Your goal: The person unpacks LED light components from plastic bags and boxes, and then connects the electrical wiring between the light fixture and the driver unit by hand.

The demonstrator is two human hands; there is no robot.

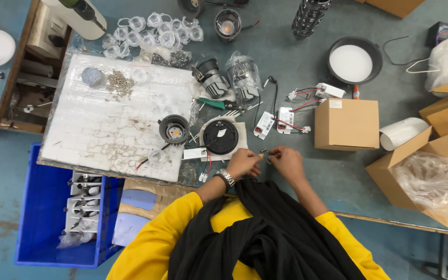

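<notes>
Clip point(264, 153), a tiny dark metal bit, is sitting right between our two sets of fingertips, low over the table point(296, 57). Our left hand point(243, 163) is pinching one end and our right hand point(286, 159) is pinching the other, so both sets of fingers are closing on it. We are holding it close in front of us, likely so we can see such a small thing well. It is too small for us to tell just what kind of part it is.

Just past our left fingers a round black lamp point(220, 136) is lying flat on a white cloth, close enough to reach. A little past our right fingers, two small white boxes with red wires point(276, 123) are resting. Farther right of our fingers a brown box point(346, 124) is standing.

Off to the left of our fingers a big white foam sheet point(105, 124) is covering the table, maybe to keep small parts from rolling off. A pile of screws point(119, 83) is lying on it. Clear lenses point(154, 31) are bunching up far past it.

We are working at a grey-green table. Down by the blue floor, a blue crate point(42, 218) is holding more parts.
</notes>
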